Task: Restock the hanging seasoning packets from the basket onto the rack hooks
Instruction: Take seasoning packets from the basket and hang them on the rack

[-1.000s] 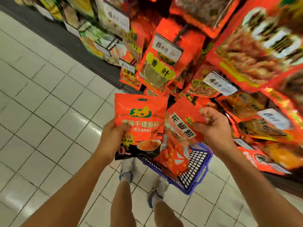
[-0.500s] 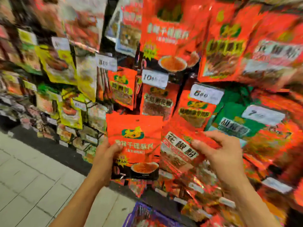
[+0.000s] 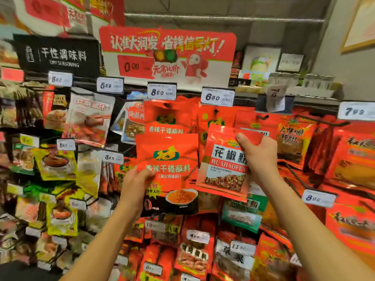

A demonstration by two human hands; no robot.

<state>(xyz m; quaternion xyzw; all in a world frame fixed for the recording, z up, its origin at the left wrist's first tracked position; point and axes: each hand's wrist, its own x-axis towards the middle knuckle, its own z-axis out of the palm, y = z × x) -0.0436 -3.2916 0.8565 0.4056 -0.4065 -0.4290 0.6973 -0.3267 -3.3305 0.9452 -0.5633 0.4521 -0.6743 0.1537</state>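
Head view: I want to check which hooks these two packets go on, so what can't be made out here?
- Basket: out of the head view, below the bottom edge.
- Hook for the dipping-seasoning packet that the left hand grips: covered by hanging packets.
- Top right of the Sichuan pepper powder packet: covered by the right hand.
- Left shelf packets: motion-blurred, unreadable.
- Price tag: tilted, blurred.

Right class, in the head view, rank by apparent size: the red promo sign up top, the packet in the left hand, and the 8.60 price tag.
1. Red promo sign
2. Left-hand packet, though its nearness to the camera inflates it
3. 8.60 price tag
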